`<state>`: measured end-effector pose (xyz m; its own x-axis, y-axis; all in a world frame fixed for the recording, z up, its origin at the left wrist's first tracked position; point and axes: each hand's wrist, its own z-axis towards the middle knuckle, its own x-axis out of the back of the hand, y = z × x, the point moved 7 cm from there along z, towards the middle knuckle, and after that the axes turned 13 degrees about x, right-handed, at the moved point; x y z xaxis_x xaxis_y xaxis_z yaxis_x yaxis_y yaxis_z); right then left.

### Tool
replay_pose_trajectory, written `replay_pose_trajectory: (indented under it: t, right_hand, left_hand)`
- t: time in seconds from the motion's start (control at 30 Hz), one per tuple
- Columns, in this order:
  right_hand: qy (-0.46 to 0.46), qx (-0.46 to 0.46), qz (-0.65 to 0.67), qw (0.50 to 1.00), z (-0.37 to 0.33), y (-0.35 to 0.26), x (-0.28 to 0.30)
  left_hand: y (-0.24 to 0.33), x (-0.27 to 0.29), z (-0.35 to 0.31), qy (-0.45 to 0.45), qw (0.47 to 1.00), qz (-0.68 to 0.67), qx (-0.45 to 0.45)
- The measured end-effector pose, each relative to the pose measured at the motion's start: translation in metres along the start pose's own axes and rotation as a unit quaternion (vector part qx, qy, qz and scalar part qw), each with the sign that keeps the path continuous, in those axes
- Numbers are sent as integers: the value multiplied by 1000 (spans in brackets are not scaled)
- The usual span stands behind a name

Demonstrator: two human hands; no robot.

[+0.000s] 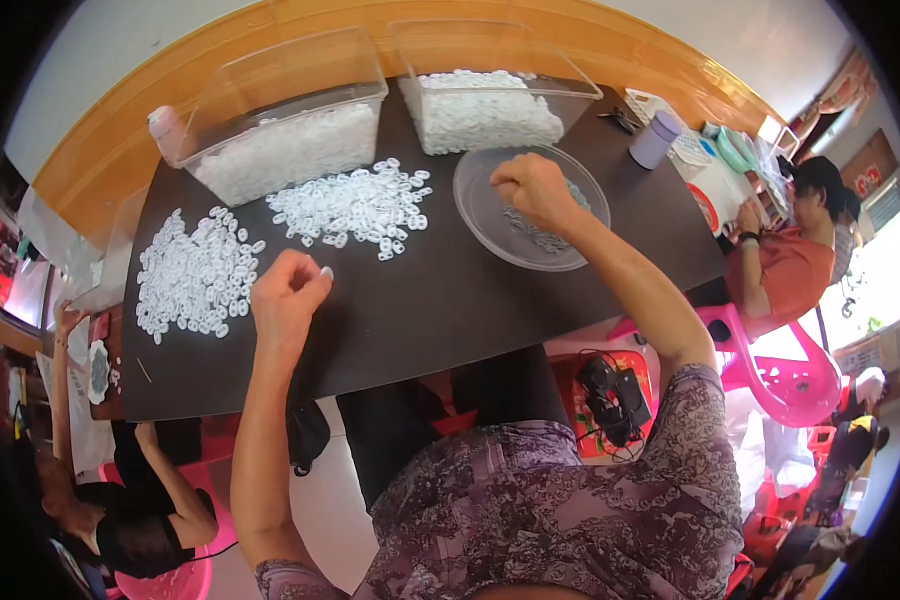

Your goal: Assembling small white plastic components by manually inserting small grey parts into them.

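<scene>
My left hand [288, 300] hovers over the dark table [420, 330], fingers and thumb pinched; a small white spot shows at the thumb tip, too small to name. Beside it lies a heap of small white oval pieces with holes [198, 275], and a second heap of white pieces [355, 205] is just beyond. My right hand [538, 190] is closed above a round clear shallow dish [485, 235]. In that dish lie many small grey pieces [540, 235], partly hidden by my wrist. Whatever the right fingers hold cannot be made out.
Two clear plastic bins, the left bin [290, 150] and the right bin [490, 115], hold white pieces at the back. A pink-white bottle [167, 135] and a lavender tumbler [655, 140] flank them. Other people sit at both sides; a pink chair [790, 375] stands at right.
</scene>
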<state>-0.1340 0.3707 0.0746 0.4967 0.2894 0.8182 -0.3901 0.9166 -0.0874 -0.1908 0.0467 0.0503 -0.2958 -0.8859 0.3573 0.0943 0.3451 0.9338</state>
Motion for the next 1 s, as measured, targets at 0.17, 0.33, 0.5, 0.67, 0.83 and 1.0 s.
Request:
replay_pose_trajectory:
  t: [0.17, 0.33, 0.5, 0.67, 0.83, 1.0]
  right_hand:
    - [-170, -42, -111, 978, -33, 16, -34]
    - [-95, -40, -40, 994, -28, 13, -30]
    - [-58, -58, -5, 997, -29, 10, -20]
    - [-71, -38, -20, 997, -25, 10, -35]
    - [-104, -13, -39, 994, -14, 12, -49]
    - [-112, 24, -46, 992, -12, 9, -54]
  left_hand:
    - [-10, -15, -42, -36, 989, -137, 32]
    - [-17, -40, -65, -56, 971, -226, 48]
    - [-24, -43, -77, -48, 960, -267, 64]
    - [-20, -55, -87, -58, 949, -300, 73]
    - [-25, -58, -95, -54, 937, -332, 90]
    - [-30, -61, -96, -55, 934, -336, 111]
